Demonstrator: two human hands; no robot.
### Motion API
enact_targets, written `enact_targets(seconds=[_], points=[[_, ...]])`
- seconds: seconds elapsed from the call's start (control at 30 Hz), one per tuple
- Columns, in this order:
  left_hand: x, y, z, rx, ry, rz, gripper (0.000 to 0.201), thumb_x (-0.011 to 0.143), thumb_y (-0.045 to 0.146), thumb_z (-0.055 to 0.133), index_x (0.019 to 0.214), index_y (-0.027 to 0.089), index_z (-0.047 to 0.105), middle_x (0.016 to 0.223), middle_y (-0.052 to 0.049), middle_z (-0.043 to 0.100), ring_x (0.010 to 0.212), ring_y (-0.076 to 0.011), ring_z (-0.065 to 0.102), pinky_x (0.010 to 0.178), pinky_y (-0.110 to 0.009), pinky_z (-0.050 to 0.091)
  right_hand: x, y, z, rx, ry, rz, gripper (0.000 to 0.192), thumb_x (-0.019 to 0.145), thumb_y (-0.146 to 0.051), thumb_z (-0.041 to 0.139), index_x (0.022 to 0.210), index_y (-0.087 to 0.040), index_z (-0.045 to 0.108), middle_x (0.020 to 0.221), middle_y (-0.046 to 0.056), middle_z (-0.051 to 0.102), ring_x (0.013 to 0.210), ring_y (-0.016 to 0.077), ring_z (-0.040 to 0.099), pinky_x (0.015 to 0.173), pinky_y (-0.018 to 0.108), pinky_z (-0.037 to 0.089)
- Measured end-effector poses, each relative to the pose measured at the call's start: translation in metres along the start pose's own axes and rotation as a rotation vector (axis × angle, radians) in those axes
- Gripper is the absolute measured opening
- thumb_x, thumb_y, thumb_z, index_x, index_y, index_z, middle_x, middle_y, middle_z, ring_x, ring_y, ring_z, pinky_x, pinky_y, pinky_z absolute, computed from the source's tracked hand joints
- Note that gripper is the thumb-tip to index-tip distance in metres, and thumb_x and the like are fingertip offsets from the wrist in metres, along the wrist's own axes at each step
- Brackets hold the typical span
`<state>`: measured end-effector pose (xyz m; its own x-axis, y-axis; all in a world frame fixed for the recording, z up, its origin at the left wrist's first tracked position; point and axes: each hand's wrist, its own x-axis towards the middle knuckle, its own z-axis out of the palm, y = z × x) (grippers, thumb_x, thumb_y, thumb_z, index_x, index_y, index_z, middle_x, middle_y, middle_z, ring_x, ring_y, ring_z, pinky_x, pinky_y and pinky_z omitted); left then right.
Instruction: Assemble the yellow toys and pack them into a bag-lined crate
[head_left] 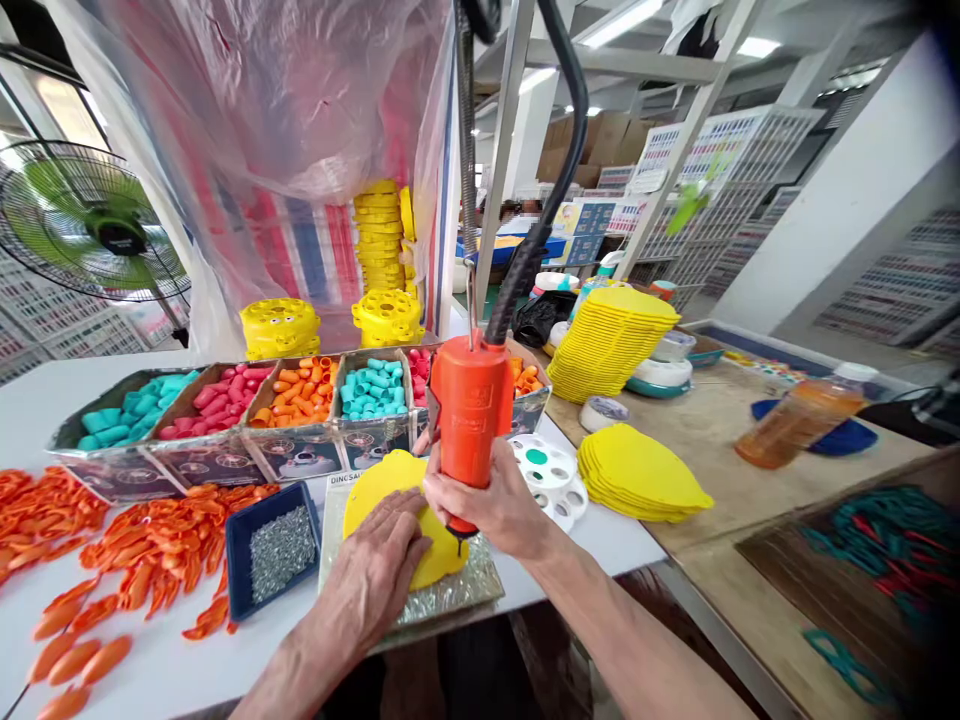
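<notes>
Partly under left hand (379,570): yellow piece (375,490)

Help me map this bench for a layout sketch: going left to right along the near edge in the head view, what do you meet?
Loose orange pieces → blue tray of screws → left hand pressing a yellow part → right hand gripping the orange power screwdriver → stack of yellow shells → amber bottle.

Near the middle of the frame, printed capitals reading "DINGSA…" stand on the top edge of the card (339,482) lying under the yellow plastic piece; the rest is covered. Embossed lettering on the orange power screwdriver (468,400) is too blurred to read.
</notes>
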<state>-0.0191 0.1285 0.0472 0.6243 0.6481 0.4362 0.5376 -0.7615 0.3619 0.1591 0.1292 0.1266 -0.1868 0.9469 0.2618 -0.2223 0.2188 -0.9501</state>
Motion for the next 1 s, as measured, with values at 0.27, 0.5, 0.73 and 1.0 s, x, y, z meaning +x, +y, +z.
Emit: enact_targets(seconds=[0.27,0.5,0.73,1.0], points=[[0.0,-0.002,-0.002,0.01,0.051,-0.013,0.009,0.102,0.02,0.05,0.094,0.021,0.055,0.125,-0.012,0.074,0.119,-0.026,0.07,0.102,-0.044,0.058,0.012,-0.02,0.005,0.01,0.073,-0.066,0.026,0.078,-0.035,0.078,0.071,-0.018,0.06,0.056,-0.004,0.058,0.049,0.0092,0.051,0.049,0.023,0.042],[-0.004,0.002,-0.004,-0.021,0.151,0.024,0.008,0.102,0.021,0.051,0.095,0.023,0.056,0.109,-0.004,0.078,0.096,-0.02,0.076,0.083,-0.032,0.062,0.02,-0.03,0.022,0.118,0.092,-0.115,0.024,0.078,-0.033,0.079,0.093,-0.019,0.066,0.059,-0.006,0.06,0.048,0.0083,0.052,0.048,0.022,0.045],[-0.006,0.009,-0.006,-0.071,0.167,0.026,0.011,0.102,0.027,0.053,0.092,0.024,0.051,0.095,0.0,0.077,0.081,-0.0172,0.075,0.071,-0.029,0.059,0.023,-0.036,0.029,0.171,0.05,-0.161,0.027,0.08,-0.031,0.078,0.101,-0.019,0.066,0.059,-0.007,0.06,0.048,0.0076,0.052,0.049,0.021,0.044],[-0.006,0.014,-0.008,-0.017,0.176,0.02,0.02,0.103,0.038,0.051,0.09,0.024,0.053,0.08,0.002,0.075,0.068,-0.0172,0.074,0.061,-0.028,0.057,0.021,-0.035,0.038,0.195,0.055,-0.136,0.034,0.077,-0.029,0.078,0.107,-0.019,0.065,0.058,-0.007,0.059,0.046,0.0079,0.05,0.046,0.02,0.044]])
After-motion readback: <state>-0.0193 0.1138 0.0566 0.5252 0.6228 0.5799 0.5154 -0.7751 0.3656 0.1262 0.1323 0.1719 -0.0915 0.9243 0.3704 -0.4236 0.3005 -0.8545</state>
